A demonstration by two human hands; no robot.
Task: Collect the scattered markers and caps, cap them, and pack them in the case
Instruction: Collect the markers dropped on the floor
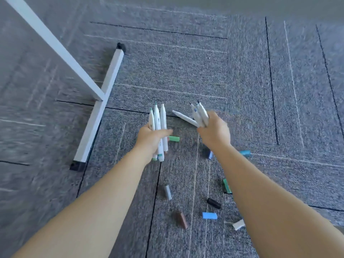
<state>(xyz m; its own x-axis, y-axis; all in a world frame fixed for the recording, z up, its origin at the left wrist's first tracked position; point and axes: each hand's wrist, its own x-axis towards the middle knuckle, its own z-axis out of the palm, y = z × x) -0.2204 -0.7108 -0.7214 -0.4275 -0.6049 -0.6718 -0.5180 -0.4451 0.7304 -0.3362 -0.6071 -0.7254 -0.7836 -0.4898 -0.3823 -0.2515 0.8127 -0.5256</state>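
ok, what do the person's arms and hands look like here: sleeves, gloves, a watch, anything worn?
Both arms come in from the bottom edge, bare as far up as the frame shows: no sleeve or cuff in sight. The left hand and right hand wear no gloves, and no watch, band or ring shows. Motion blur softens the fingers, so small details cannot be ruled out.

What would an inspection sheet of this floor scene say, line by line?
Surface: grey carpet tiles.
Job's things: uncapped white markers, one bunch in the left hand, another bunch in the right hand; loose caps on the carpet, among them green, grey, black, brown, blue, white. No case seen.
Clutter: nothing seen.
Hands: both grip markers.
Cables: nothing seen.
Surroundings: white metal stand foot.
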